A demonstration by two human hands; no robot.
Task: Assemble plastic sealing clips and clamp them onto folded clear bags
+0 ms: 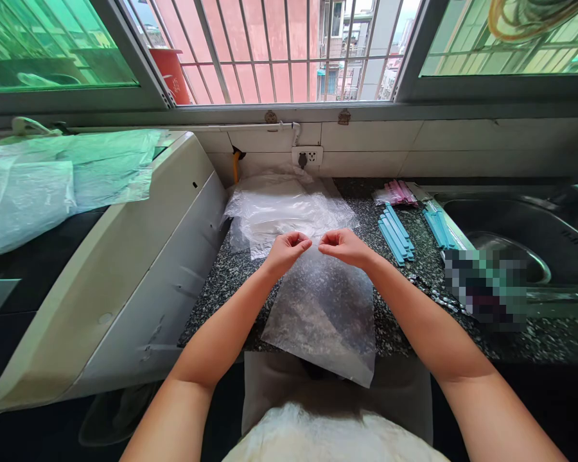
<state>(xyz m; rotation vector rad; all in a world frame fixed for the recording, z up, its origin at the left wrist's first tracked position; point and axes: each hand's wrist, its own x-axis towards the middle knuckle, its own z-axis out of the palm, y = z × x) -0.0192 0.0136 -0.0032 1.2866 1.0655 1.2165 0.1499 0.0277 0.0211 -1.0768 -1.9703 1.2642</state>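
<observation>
Film [325, 314] overhangs the front edge of the bench [224, 282], its upper end pinched in the closed left hand [288, 249] and right hand [343, 246]; uneven pulling could tear it, a loosened grip could drop it.

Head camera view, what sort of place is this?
Probably a home kitchen or utility corner: there's a sink set into a speckled dark countertop, with a barred window above.

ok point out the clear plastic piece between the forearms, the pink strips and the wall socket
Clear plastic piece [325, 314], head view: middle of its broad lower part.
Pink strips [399, 192], head view: middle of the bundle.
Wall socket [313, 156], head view: right half of faceplate.
</observation>
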